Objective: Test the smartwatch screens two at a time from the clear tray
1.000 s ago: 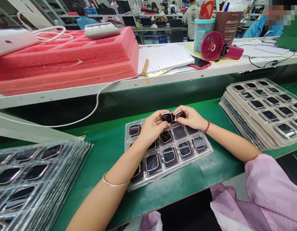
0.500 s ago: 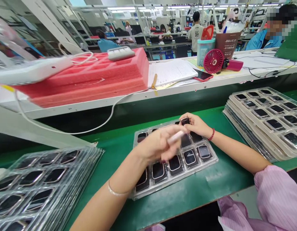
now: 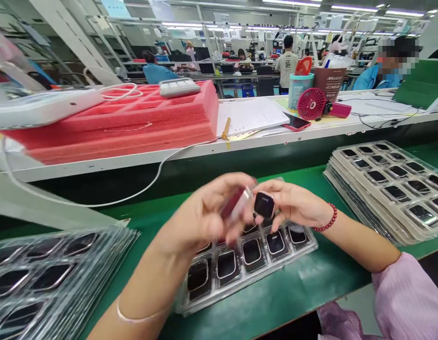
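Both my hands are full above a clear tray on a green bench, in a busy, brightly lit workroom.
My left hand is clamped on a blurred silver-edged piece; my right hand pinches a dark square-screened piece just beside it, both over the clear tray, whose pockets hold similar pieces. The green bench is shiny, with one tray stack to my left and another to my right. Along the white shelf sit pink foam, papers, a phone and a magenta fan; beyond, people work among benches under strip lights.
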A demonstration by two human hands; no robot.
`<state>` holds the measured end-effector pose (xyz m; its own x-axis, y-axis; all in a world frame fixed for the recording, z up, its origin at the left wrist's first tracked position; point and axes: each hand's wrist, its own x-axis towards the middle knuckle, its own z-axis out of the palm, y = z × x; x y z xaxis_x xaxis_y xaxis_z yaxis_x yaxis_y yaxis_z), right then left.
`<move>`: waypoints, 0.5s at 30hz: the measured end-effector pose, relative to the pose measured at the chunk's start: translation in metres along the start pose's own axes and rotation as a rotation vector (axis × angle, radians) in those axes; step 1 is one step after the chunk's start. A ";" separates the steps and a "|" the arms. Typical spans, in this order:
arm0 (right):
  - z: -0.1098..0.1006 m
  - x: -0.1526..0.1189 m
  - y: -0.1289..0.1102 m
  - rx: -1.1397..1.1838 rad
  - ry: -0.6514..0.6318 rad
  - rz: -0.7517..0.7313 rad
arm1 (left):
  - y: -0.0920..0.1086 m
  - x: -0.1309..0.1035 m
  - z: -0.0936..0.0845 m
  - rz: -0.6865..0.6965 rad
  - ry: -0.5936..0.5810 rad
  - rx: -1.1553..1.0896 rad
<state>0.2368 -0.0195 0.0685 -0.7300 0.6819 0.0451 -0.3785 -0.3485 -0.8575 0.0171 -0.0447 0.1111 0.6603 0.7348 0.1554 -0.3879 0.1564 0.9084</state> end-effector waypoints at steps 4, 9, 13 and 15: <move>0.047 -0.019 -0.001 0.052 -0.184 0.118 | -0.024 0.033 -0.036 -0.017 0.468 0.118; 0.072 -0.033 -0.004 0.085 -0.337 0.333 | -0.055 0.040 -0.045 -0.204 0.519 0.183; 0.083 -0.045 -0.021 0.089 -0.209 0.338 | -0.054 0.036 -0.043 -0.167 0.504 0.234; 0.087 -0.049 -0.025 0.083 -0.191 0.336 | -0.048 0.034 -0.041 -0.148 0.510 0.243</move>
<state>0.2326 -0.0996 0.1323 -0.9109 0.3919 -0.1296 -0.1395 -0.5878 -0.7969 0.0313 0.0000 0.0568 0.2796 0.9510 -0.1319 -0.1170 0.1701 0.9785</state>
